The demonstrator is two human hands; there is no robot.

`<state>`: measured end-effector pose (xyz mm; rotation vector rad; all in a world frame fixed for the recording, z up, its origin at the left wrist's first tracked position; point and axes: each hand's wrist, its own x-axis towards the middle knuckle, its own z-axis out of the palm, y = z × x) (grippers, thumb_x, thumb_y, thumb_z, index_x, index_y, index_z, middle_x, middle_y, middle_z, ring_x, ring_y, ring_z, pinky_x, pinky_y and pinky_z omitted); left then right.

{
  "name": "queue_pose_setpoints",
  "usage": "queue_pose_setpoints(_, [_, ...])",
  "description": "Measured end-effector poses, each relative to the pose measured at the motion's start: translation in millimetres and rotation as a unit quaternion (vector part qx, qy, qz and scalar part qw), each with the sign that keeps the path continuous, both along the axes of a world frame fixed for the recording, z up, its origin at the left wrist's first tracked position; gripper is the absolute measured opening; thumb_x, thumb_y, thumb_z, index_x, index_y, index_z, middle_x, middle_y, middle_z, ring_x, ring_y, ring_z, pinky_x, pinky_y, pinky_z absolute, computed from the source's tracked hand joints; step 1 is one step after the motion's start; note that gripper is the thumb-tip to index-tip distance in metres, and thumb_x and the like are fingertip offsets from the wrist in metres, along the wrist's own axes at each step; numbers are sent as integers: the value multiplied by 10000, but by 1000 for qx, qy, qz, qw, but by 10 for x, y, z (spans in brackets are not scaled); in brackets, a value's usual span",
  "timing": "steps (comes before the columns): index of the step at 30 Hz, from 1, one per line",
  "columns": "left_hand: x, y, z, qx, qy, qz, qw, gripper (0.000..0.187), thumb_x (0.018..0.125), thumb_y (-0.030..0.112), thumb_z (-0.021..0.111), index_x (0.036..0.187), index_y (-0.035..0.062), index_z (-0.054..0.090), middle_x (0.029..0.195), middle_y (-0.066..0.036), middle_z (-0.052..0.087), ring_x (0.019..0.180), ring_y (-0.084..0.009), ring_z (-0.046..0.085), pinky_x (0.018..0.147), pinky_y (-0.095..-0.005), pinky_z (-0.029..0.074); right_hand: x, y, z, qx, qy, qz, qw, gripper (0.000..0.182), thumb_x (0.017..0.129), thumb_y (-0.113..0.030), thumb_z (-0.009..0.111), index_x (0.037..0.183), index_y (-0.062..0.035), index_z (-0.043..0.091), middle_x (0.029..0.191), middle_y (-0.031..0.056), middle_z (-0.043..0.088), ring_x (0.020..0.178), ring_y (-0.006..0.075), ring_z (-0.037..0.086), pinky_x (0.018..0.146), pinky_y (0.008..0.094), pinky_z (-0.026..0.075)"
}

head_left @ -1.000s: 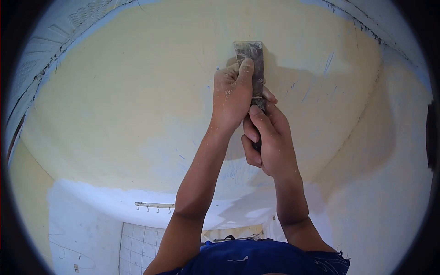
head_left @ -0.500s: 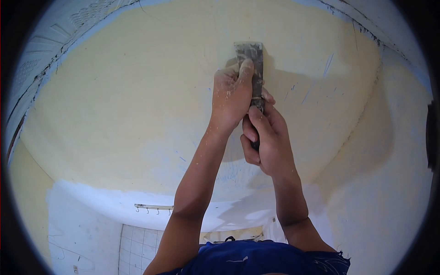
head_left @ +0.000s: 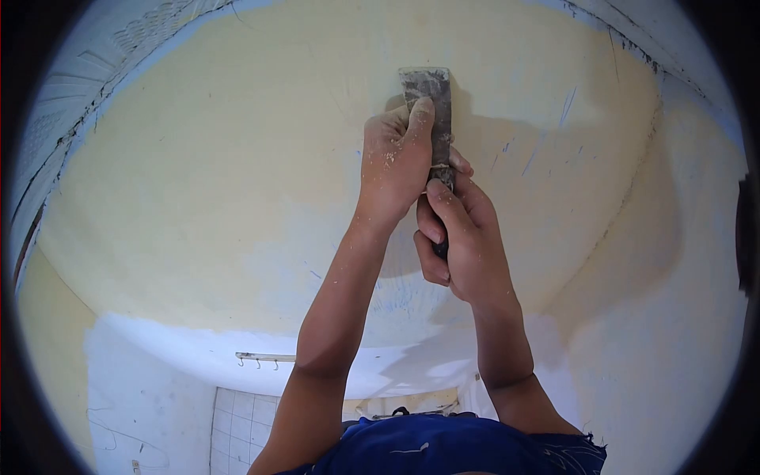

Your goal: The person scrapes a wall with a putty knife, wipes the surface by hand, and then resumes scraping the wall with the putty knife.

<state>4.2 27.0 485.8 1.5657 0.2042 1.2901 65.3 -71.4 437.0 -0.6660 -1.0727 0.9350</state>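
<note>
Both arms reach up to a scraper (head_left: pixel 441 127) with a flat, grey, whitish-smeared blade and a dark handle. Its wide edge points up and meets or nearly meets the yellowish wall (head_left: pixel 237 158). My left hand (head_left: pixel 396 162), flecked with pale dust, is closed on the blade, thumb lying along its face; the other fingers are mostly hidden behind. Lower down, my right hand (head_left: pixel 467 233) wraps around the handle, with the thumb near where blade and handle join.
Blue scratch marks (head_left: pixel 568 107) show on the wall to the right. Patterned ceiling panels (head_left: pixel 146 36) run along the upper left. Below are a rail with hooks (head_left: pixel 265 358) and white tiles (head_left: pixel 241 419). A dark object (head_left: pixel 744 233) sits at the right edge.
The scraper and both hands have shifted slightly up and left in view. The grip of each hand looks the same.
</note>
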Motion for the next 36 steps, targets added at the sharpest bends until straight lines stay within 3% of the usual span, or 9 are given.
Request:
queue_pose_setpoints(4, [8, 37, 149, 18, -15, -7, 1000, 372, 1046, 261, 471, 800, 8, 587, 599, -128, 638, 542, -217, 675, 534, -331, 580, 21, -1, 204, -9, -10, 14, 1000, 221, 1081, -238, 415, 917, -97, 369, 631, -24, 405, 353, 70, 377, 315, 252, 235])
queue_pose_setpoints(11, [-11, 34, 75, 22, -1, -9, 1000, 383, 1046, 266, 470, 790, 6, 587, 604, -134, 647, 551, -221, 683, 537, -324, 584, 19, 0, 101, -5, -14, 13, 1000, 216, 1080, -236, 418, 922, -96, 369, 637, -23, 405, 357, 73, 376, 322, 267, 240])
queue_pose_setpoints(13, [-6, 31, 108, 2, 0, -15, 1000, 387, 1047, 270, 473, 787, 6, 586, 609, -135, 652, 555, -220, 685, 536, -321, 584, 28, 7, 109, -7, 3, 8, 1000, 193, 1072, -258, 451, 972, -92, 445, 651, -20, 420, 346, 65, 340, 292, 250, 207])
queue_pose_setpoints(20, [-1, 32, 145, 30, 0, 2, 1000, 390, 1059, 235, 436, 769, 7, 566, 609, -121, 645, 553, -178, 676, 485, -301, 536, 41, 34, 141, -2, -13, 2, 1000, 191, 1080, -233, 411, 969, -78, 401, 641, -25, 407, 353, 71, 370, 318, 255, 243])
queue_pose_setpoints(22, [2, 41, 79, 16, -3, -11, 1000, 392, 1051, 273, 463, 793, 6, 589, 623, -146, 663, 572, -225, 694, 539, -313, 580, 48, -13, 94, -3, -11, 22, 1000, 182, 1077, -227, 419, 986, -70, 412, 650, -23, 419, 358, 72, 376, 322, 257, 243])
queue_pose_setpoints(26, [-21, 13, 240, 17, 1, -17, 1000, 390, 1051, 263, 456, 796, -1, 588, 630, -141, 661, 580, -229, 696, 542, -316, 584, 40, -24, 259, -21, -11, 9, 1000, 180, 1077, -227, 415, 1015, -59, 434, 652, -23, 425, 363, 70, 379, 325, 255, 239])
queue_pose_setpoints(28, [-32, 21, 332, 60, 36, 29, 997, 388, 1049, 261, 458, 793, -2, 585, 639, -140, 662, 585, -234, 698, 544, -324, 585, 45, -15, 325, -4, -3, 16, 1000, 182, 1077, -226, 414, 1038, -52, 451, 652, -22, 427, 359, 71, 377, 325, 254, 234])
queue_pose_setpoints(36, [-17, -35, 296, 26, 11, -1, 1000, 400, 1038, 260, 451, 803, -29, 599, 644, -136, 661, 591, -248, 697, 557, -338, 585, 26, -53, 281, 2, -6, -3, 1000, 202, 1063, -263, 480, 960, -90, 475, 661, -24, 425, 362, 61, 344, 299, 246, 208])
